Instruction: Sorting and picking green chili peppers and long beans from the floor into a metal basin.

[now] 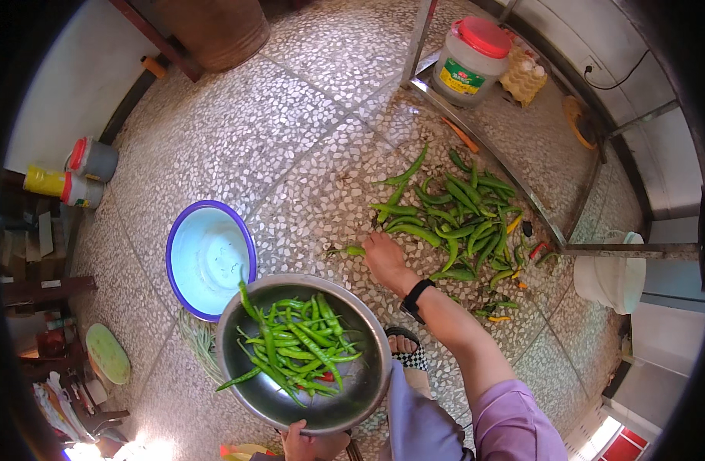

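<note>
My left hand (298,442) grips the near rim of a stainless steel basin (352,400). Inside it lies a heap of slender green chili peppers (298,340) with a bit of red among them; some poke over the left rim. My right hand (384,259), with a black band on the wrist, is low over the terrazzo floor. Its fingers are closed around a green chili pepper (354,251), whose stem end points left. Just right of this hand, a loose pile of larger green peppers (467,213) spreads over the floor.
A pale blue plastic basin with a purple rim (211,259) stands left of the steel one, near long beans (197,346). A metal frame (491,164) edges the pile. Beyond are a red-lidded jar (470,63), an egg tray (522,75) and a white bucket (609,274).
</note>
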